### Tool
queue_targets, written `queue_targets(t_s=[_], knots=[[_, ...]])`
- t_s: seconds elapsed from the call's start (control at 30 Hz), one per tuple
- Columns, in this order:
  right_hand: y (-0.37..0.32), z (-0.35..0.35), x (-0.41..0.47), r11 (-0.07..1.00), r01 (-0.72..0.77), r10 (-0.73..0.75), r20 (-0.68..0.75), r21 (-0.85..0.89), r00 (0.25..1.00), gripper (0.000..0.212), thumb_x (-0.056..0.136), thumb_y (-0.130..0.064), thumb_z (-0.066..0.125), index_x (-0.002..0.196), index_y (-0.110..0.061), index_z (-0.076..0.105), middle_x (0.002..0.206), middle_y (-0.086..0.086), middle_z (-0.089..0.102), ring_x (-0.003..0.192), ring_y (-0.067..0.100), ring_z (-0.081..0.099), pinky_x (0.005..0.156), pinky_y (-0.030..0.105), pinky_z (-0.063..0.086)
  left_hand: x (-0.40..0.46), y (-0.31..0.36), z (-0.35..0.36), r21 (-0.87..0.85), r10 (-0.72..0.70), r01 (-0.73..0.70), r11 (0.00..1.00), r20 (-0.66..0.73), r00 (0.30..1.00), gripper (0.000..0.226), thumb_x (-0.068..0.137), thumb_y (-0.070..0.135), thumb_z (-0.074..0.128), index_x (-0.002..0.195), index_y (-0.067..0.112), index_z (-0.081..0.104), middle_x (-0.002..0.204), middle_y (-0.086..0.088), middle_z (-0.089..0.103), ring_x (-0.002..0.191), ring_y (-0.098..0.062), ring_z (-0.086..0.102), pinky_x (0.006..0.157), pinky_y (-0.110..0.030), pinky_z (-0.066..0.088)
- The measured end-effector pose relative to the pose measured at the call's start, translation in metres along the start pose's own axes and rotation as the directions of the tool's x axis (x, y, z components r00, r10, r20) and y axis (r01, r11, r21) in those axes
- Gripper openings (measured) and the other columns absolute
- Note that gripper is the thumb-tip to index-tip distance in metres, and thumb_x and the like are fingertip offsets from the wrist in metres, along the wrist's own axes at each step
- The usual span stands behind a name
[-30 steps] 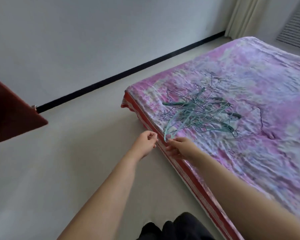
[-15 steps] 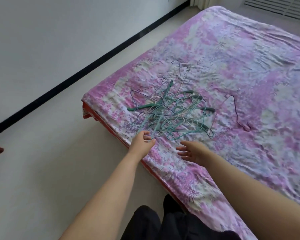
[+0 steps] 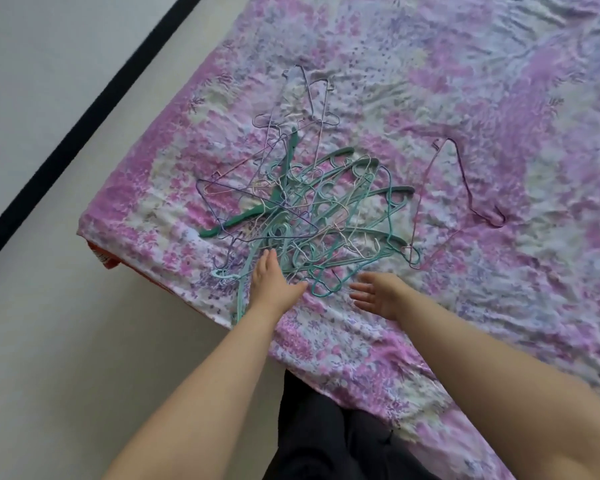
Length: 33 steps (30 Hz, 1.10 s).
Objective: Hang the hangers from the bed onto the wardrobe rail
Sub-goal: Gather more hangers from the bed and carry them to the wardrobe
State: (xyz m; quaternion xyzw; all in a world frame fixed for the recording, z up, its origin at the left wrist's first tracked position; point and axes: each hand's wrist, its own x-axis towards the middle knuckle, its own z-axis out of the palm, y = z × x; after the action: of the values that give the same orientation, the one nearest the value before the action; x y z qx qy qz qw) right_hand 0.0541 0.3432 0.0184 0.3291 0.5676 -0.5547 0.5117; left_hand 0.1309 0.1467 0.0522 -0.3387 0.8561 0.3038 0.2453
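A tangled pile of hangers [image 3: 312,216], teal plastic ones mixed with thin purple and pale wire ones, lies on the bed [image 3: 499,98] near its corner. One purple wire hanger [image 3: 465,188] lies apart to the right. A teal hanger [image 3: 240,296] sticks out over the bed's edge. My left hand [image 3: 272,282] reaches flat into the near side of the pile, fingers straight and touching the hangers. My right hand [image 3: 378,292] hovers just right of it, fingers spread, holding nothing. The wardrobe rail is out of view.
The bed wears a wrinkled pink and purple floral sheet, with an orange mattress corner [image 3: 106,259] showing at the left. Pale floor [image 3: 66,341] lies left of the bed, and a black skirting strip [image 3: 84,109] runs along the wall. My dark trousers [image 3: 326,438] touch the bed's edge.
I have come closer over the bed. My left hand went from curled at the pile's edge to stretched onto the hangers. My right hand stays spread beside it.
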Motion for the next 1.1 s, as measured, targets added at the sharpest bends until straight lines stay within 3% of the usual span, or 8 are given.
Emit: queue_targets(t_s=[0.2,0.4,0.53,0.63,0.73,0.8,0.9,1.1], knots=[[-0.011,0.001,0.077,0.997,-0.066,0.056,-0.193,-0.047,0.980,0.009,0.091,0.001,0.047,0.098,-0.002,0.051,0.112,0.014,0.051,0.105,0.024,0.056,0.066,0.033,0.051,0.098,-0.006,0.019,0.293,0.012,-0.053,0.955,0.139,0.990,0.112,0.082,0.051,0.066,0.152,0.014,-0.014,0.159,0.000,-0.019,0.147,-0.021,-0.013,0.120,-0.040,0.001],[-0.012,0.023,0.127,0.997,-0.023,0.014,-0.125,-0.073,0.992,0.074,0.093,-0.035,0.058,0.150,-0.008,0.019,0.153,0.009,0.032,0.135,0.029,0.038,0.108,0.044,0.035,0.176,-0.013,0.032,0.515,0.008,-0.130,0.847,0.232,0.973,0.122,0.078,0.060,0.065,0.149,0.012,-0.021,0.157,-0.007,-0.026,0.145,-0.025,-0.022,0.119,-0.042,-0.004],[-0.006,0.040,0.149,0.973,0.024,-0.044,-0.083,-0.230,0.996,0.102,0.087,-0.059,0.054,0.152,-0.010,-0.007,0.157,0.007,0.023,0.141,0.028,0.031,0.110,0.039,0.029,0.204,-0.013,0.040,0.576,0.031,-0.197,0.794,0.285,0.958,0.129,0.070,0.073,0.062,0.150,0.012,-0.020,0.158,-0.011,-0.020,0.146,-0.028,-0.018,0.119,-0.043,-0.005],[-0.011,0.049,0.166,0.995,0.073,-0.082,-0.151,-0.069,0.985,0.109,0.080,-0.063,0.058,0.152,-0.006,0.000,0.157,0.007,0.024,0.138,0.029,0.035,0.112,0.042,0.032,0.210,-0.008,0.050,0.526,0.035,-0.173,0.833,0.261,0.965,0.123,0.073,0.069,0.062,0.151,0.015,-0.017,0.159,-0.013,-0.013,0.147,-0.032,-0.006,0.118,-0.044,0.003],[-0.021,0.057,0.179,0.949,0.059,-0.019,-0.130,0.311,0.991,0.095,0.080,-0.060,0.061,0.151,-0.010,0.021,0.151,0.008,0.033,0.129,0.026,0.047,0.102,0.041,0.042,0.206,-0.003,0.062,0.457,0.058,-0.153,0.876,0.215,0.975,0.106,0.079,0.063,0.060,0.153,0.023,-0.004,0.159,-0.011,-0.003,0.146,-0.034,0.008,0.116,-0.045,0.013],[-0.029,0.063,0.175,0.912,0.068,-0.062,-0.029,0.404,0.998,0.079,0.080,-0.057,0.063,0.144,-0.018,0.038,0.127,0.006,0.054,0.091,0.019,0.063,0.074,0.034,0.051,0.200,-0.001,0.066,0.452,0.084,-0.191,0.871,0.247,0.965,0.095,0.079,0.065,0.058,0.151,0.029,0.008,0.157,-0.011,0.007,0.143,-0.035,0.013,0.115,-0.046,0.017],[-0.037,0.072,0.165,0.952,0.131,-0.146,0.033,0.278,0.989,0.054,0.090,-0.039,0.063,0.135,-0.017,0.043,0.107,0.007,0.061,0.064,0.012,0.062,0.050,0.027,0.050,0.199,0.000,0.060,0.457,0.083,-0.246,0.855,0.347,0.934,0.095,0.075,0.070,0.058,0.150,0.029,0.017,0.149,-0.017,0.027,0.137,-0.035,0.024,0.111,-0.047,0.020],[-0.063,0.082,0.103,0.980,0.179,-0.172,0.079,-0.091,0.982,0.034,0.093,-0.039,0.058,0.118,-0.016,0.058,0.092,0.001,0.067,0.063,0.007,0.065,0.060,0.026,0.052,0.183,0.008,0.025,0.297,0.174,-0.328,0.897,0.444,0.879,0.085,0.060,0.069,0.064,0.136,0.040,0.041,0.128,-0.005,0.054,0.120,-0.028,0.052,0.101,-0.046,0.038]])
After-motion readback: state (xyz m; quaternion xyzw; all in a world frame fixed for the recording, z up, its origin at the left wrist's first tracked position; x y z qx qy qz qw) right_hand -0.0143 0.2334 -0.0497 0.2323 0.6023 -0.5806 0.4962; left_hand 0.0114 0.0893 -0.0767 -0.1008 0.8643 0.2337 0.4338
